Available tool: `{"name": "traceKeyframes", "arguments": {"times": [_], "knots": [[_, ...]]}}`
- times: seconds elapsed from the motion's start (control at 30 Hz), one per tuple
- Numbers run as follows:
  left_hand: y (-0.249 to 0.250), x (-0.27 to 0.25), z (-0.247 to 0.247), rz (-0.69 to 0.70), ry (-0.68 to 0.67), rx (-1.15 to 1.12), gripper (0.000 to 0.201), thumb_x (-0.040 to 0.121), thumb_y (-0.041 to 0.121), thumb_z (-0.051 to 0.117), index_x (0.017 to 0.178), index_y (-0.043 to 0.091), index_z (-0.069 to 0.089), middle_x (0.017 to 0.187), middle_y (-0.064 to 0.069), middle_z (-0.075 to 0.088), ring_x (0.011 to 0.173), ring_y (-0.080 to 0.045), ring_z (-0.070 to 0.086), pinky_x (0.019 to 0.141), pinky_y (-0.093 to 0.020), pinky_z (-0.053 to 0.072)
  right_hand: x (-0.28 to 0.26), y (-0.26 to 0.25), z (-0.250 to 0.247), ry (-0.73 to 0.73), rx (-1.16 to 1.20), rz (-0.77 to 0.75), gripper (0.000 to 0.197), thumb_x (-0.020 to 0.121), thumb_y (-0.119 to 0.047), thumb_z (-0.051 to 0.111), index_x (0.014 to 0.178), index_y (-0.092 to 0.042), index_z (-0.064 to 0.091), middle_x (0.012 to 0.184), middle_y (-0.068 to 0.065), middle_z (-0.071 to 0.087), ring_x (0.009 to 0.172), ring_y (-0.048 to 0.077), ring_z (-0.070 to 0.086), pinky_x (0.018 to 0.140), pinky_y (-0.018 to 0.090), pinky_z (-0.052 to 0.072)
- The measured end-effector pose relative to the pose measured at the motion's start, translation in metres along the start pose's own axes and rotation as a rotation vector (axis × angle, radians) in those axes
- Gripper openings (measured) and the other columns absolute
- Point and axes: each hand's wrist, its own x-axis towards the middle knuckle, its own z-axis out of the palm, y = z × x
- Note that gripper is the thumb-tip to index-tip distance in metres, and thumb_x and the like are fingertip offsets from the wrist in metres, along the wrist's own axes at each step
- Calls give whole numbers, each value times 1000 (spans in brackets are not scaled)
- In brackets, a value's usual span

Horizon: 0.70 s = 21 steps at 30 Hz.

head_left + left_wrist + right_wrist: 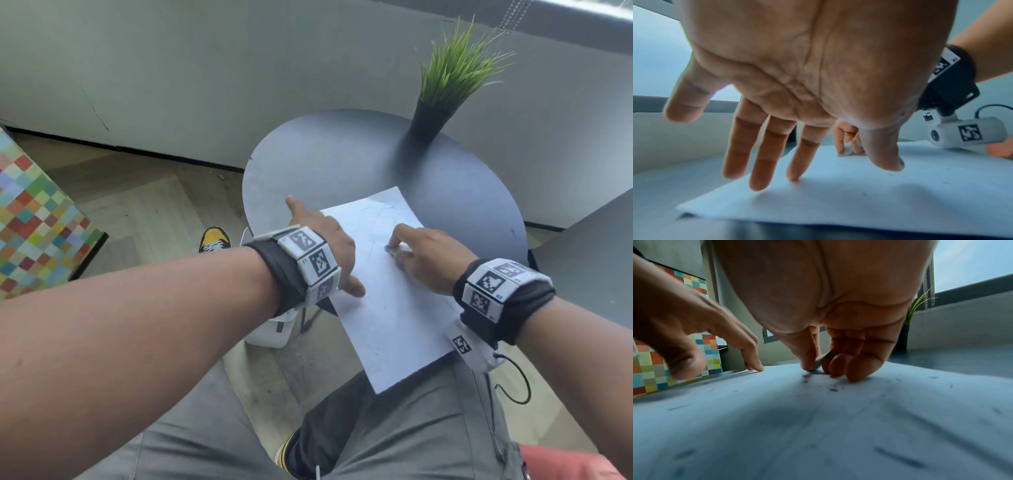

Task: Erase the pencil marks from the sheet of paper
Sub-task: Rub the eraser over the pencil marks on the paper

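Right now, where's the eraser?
The small pale eraser is pinched in the right hand, its tip on the white sheet of paper on the round dark table, just right of the left hand.

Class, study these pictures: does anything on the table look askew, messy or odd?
The sheet of paper lies askew and overhangs the round table toward the person's lap. It also bulges instead of lying flat, and dark eraser crumbs are scattered by the right hand.

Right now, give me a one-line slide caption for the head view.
Left hand steadies the white sheet of paper on the round dark table while the right hand rubs a small eraser.
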Motion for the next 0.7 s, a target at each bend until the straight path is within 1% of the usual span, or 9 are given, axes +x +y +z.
{"name": "traceKeyframes", "arguments": {"times": [0.07, 0.1, 0.2, 0.3, 0.37, 0.47, 0.53, 0.6, 0.7], "knots": [[-4, 7, -3, 59, 76, -34, 71, 75, 87, 44, 113, 30, 60, 122, -4, 53, 115, -30, 49, 99, -60, 27, 5, -1, 0, 3, -26, -46, 16, 95, -32, 46, 110, -31, 52, 108, 2, 57, 102, 24, 49, 85, 38, 45], [-6, 14, 1, 99, 103, -71, 75, 72, 87, 48, 118, 30, 57, 125, -3, 49, 118, -29, 47, 98, -55, 31, 8, -1, 0, -2, -38, -67, 17, 96, -32, 46, 111, -32, 52, 109, 1, 56, 103, 23, 49, 84, 36, 43], [-10, 28, 17, 219, 80, -120, 108, 61, 93, 51, 149, 34, 27, 159, -2, 18, 144, -27, 20, 108, -57, 27, 13, -3, 0, 6, -94, -139, 19, 96, -33, 46, 114, -31, 53, 111, -1, 56, 106, 23, 50, 79, 30, 37], [-13, 33, 28, 224, 24, -163, 124, 60, 94, 49, 156, 34, 0, 165, 4, -9, 150, -24, -5, 114, -59, 18, 9, -8, -1, 45, -112, -103, 21, 98, -37, 41, 109, -23, 52, 108, 3, 59, 105, 27, 52, 82, 34, 43], [-14, 33, 32, 233, 20, -154, 130, 56, 97, 47, 156, 33, -5, 164, 3, -13, 150, -24, -10, 115, -61, 15, -1, -16, 6, 28, -103, -170, 22, 98, -37, 38, 107, -21, 52, 105, 4, 60, 101, 28, 54, 84, 38, 45], [-15, 35, 33, 248, 16, -142, 134, 52, 100, 45, 155, 34, -8, 164, 2, -15, 150, -25, -11, 115, -62, 12, -20, -30, 16, -109, -87, -399, 20, 97, -31, 39, 110, -22, 52, 104, 2, 58, 96, 23, 54, 83, 38, 44], [-15, 36, 34, 249, 13, -137, 133, 53, 100, 45, 155, 33, -9, 164, 2, -16, 150, -26, -12, 116, -62, 13, -15, -23, 9, -112, -135, -357, 30, 96, -36, 32, 111, -22, 52, 104, 1, 58, 95, 23, 55, 83, 38, 45], [-15, 36, 34, 247, 18, -133, 132, 55, 99, 44, 155, 33, -9, 164, 3, -16, 150, -25, -12, 116, -61, 13, -10, -13, 2, -7, -156, -252, 37, 94, -44, 25, 107, -20, 51, 101, 3, 58, 95, 27, 57, 80, 38, 47], [-16, 36, 34, 250, 20, -130, 131, 56, 98, 45, 155, 33, -9, 164, 3, -16, 150, -26, -11, 116, -60, 13, -17, -25, 12, -57, -206, -394, 17, 97, -26, 40, 109, -19, 49, 97, -2, 52, 90, 21, 53, 75, 32, 41]]}}
